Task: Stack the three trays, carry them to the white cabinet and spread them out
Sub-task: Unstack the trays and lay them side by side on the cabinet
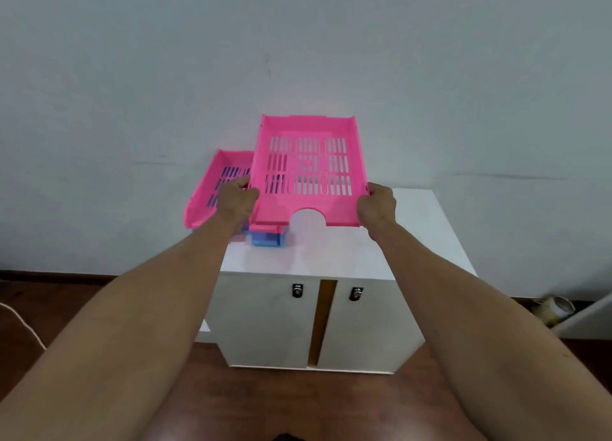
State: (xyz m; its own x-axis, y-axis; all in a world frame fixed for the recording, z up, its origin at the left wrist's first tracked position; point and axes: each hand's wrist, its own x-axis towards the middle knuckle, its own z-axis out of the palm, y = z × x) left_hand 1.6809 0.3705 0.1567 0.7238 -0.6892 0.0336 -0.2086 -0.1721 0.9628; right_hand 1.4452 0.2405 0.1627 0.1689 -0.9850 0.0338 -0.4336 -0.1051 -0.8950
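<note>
I hold a pink slotted tray (309, 165) level above the white cabinet (331, 252). My left hand (236, 200) grips the tray's near left edge and my right hand (377, 205) grips its near right edge. A second pink tray (212, 189) lies at the cabinet's back left, partly hidden by my left hand and the raised tray. Under it a blue tray (266, 238) shows only at its front corner. The held tray overlaps both from above; whether it touches them I cannot tell.
The cabinet stands against a pale wall and has two doors with metal latches (297, 290); a gap shows between the doors. The floor is dark wood. A white cord (20, 321) lies at the left, and a tape roll (556, 310) by a white panel at the right.
</note>
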